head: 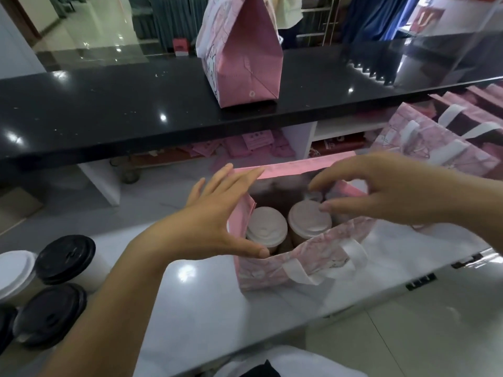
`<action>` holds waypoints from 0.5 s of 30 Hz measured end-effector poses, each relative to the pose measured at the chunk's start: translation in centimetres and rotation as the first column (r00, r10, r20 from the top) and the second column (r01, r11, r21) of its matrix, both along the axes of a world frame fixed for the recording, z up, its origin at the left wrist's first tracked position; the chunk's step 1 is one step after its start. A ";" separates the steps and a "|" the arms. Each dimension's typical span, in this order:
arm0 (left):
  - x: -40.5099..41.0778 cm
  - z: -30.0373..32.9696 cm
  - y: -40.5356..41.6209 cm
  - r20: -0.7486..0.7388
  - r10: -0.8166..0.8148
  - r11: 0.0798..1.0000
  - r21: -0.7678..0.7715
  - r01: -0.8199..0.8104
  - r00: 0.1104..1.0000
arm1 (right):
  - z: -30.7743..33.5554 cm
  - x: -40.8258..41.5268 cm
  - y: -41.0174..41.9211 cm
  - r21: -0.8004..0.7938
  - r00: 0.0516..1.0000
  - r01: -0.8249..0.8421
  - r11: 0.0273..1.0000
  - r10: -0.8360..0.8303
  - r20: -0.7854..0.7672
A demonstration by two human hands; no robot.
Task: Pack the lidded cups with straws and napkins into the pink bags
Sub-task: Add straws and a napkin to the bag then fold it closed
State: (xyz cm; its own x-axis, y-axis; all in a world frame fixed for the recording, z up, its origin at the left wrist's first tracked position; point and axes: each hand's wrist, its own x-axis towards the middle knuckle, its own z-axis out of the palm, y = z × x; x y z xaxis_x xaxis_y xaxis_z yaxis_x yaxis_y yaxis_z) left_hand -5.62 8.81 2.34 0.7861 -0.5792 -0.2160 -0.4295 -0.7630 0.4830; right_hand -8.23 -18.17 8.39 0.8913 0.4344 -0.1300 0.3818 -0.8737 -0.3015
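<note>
An open pink bag (275, 270) with white handles stands on the white counter in the middle. Inside it I see two cups with pale lids, one on the left (266, 225) and one on the right (310, 217). My left hand (215, 224) spreads around the bag's left edge, thumb at its near corner, fingers on the rim. My right hand (386, 191) hovers over the bag's right side, fingers apart, fingertips just above the right cup's lid. No straws or napkins are visible.
Several cups with black lids (65, 258) and one with a white lid (15, 270) stand at the lower left. A closed pink bag (242, 58) stands on the black raised counter (109, 112). More pink bags (441, 140) lie stacked at the right.
</note>
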 end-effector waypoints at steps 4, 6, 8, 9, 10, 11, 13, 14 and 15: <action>0.0 0.2 0.2 -0.011 0.062 0.993 -0.096 -0.063 0.998 | -0.5 -1.2 -4.3 0.276 0.959 0.080 0.958 -0.150 0.241; 0.3 0.2 0.3 0.008 0.116 0.983 -0.148 -0.113 0.993 | -1.5 -1.5 -6.0 0.359 0.953 0.150 0.921 -0.231 0.194; 0.6 0.2 0.1 0.017 0.171 0.971 -0.170 -0.165 0.985 | -2.8 -1.6 -7.3 0.449 0.962 0.236 0.862 -0.272 0.016; 0.8 0.3 -0.1 0.017 0.186 0.968 -0.172 -0.181 0.982 | -3.7 -1.6 -7.8 0.497 0.960 0.270 0.825 -0.273 -0.070; 0.9 0.4 -0.4 0.019 0.195 0.967 -0.170 -0.189 0.981 | -4.8 -1.6 -8.3 0.537 0.955 0.296 0.790 -0.265 -0.136; 1.1 0.5 -0.8 0.023 0.199 0.967 -0.166 -0.192 0.980 | -6.0 -1.5 -8.7 0.562 0.949 0.315 0.765 -0.254 -0.185; 1.5 1.2 -2.0 0.036 0.195 0.972 -0.138 -0.188 0.980 | -8.3 -1.1 -9.5 0.568 0.939 0.340 0.750 -0.232 -0.255; 1.7 1.6 -2.8 0.049 0.184 0.978 -0.105 -0.178 0.982 | -9.2 -0.7 -9.7 0.561 0.933 0.350 0.750 -0.226 -0.281; 1.9 2.0 -3.7 0.063 0.165 0.985 -0.064 -0.161 0.984 | -10.0 -0.3 -10.0 0.556 0.927 0.359 0.750 -0.218 -0.305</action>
State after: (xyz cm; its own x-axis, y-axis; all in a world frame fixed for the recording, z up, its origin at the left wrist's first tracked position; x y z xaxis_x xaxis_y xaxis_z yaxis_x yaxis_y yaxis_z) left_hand -3.75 5.10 4.30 0.8827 -0.4520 -0.1286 -0.3350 -0.7971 0.5024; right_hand -8.51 -28.18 -1.61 0.9684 0.2125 -0.1308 0.0079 -0.5502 -0.8350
